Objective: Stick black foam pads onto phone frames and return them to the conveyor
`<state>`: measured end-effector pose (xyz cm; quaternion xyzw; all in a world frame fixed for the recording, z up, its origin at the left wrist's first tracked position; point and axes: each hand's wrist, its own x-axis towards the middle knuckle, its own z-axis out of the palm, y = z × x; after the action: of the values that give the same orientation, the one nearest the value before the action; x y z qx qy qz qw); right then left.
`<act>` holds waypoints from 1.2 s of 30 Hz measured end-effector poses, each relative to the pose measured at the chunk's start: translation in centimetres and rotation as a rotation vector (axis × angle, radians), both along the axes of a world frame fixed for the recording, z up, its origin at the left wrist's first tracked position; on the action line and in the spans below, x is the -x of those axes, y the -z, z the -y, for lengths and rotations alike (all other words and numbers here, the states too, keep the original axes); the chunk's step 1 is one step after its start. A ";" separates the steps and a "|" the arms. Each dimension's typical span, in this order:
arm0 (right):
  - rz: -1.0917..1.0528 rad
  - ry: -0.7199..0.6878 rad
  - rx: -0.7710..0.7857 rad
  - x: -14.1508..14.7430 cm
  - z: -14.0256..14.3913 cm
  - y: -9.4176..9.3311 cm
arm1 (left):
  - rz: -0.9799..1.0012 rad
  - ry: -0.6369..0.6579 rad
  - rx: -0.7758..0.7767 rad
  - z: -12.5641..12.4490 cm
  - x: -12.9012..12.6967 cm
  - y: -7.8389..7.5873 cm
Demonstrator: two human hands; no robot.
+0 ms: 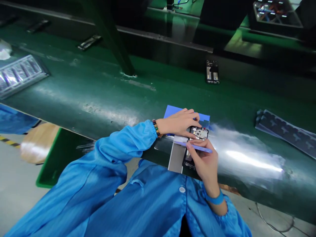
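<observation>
An opened phone [199, 133] with its circuit board showing lies in front of me at the bench's near edge. My left hand [179, 122], a beaded bracelet at its wrist, is bent round the phone's upper left side, thumb and fingers on it. Pinched in my right hand [206, 161] is a slim purple-blue stick-like tool [201, 148], lying across the phone's middle; its exact kind is unclear. Both hands hide part of the phone. Left of the phone is a flat grey-white piece [176, 159]. A blue sheet [170, 111] lies partly under my left hand.
Another opened phone [212, 71] lies farther back on the green bench [153, 95]. Dark plastic trays [287, 131] are stacked at right, and a clear tray [22, 74] stands at left. A green post [118, 49] rises from the bench. Below is a green bin [53, 164].
</observation>
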<state>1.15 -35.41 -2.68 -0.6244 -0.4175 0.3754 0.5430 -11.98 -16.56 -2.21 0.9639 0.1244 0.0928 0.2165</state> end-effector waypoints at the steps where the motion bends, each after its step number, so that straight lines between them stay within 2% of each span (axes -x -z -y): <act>1: 0.032 -0.012 -0.005 0.5 -0.7 -0.1 | 0.014 0.001 -0.010 -0.2 0.0 0.2; 5: 0.122 0.006 -0.033 1.4 -2.1 -0.4 | 0.053 -0.016 0.018 -0.4 -0.2 0.5; 11: 0.187 0.020 -0.033 2.1 -1.8 0.2 | 0.043 -0.023 0.019 -0.1 -0.2 0.3; 14: 0.140 -0.004 -0.037 2.1 -1.8 0.1 | 0.035 -0.030 0.019 0.0 -0.2 0.3; 16: 0.076 -0.016 -0.043 0.9 -1.7 -0.2 | 0.046 -0.034 0.026 -0.1 -0.2 0.3; 18: 0.022 0.038 -0.060 -1.5 -1.6 -0.5 | 0.053 -0.027 0.032 -0.2 -0.2 0.2; 21: -0.041 0.265 -0.125 -6.2 -1.3 -0.5 | 0.044 -0.007 0.053 -0.3 -0.1 0.2; 24: -0.069 0.364 -0.130 -9.4 -1.2 -0.1 | 0.043 -0.002 0.069 -0.3 0.0 0.3; 26: -0.079 0.368 -0.110 -9.8 -1.3 0.4 | 0.052 -0.004 0.067 -0.2 0.0 0.5; 31: -0.068 0.339 -0.091 -8.3 -1.7 1.4 | 0.092 0.004 0.074 0.1 -0.1 0.7; 36: -0.037 0.344 -0.120 -9.2 -1.5 1.2 | 0.153 0.052 0.113 0.0 -0.1 1.1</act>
<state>10.40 -33.90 -3.84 -0.6463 -0.3162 0.2628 0.6429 -11.89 -16.57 -3.30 0.9431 0.0873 0.1533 0.2817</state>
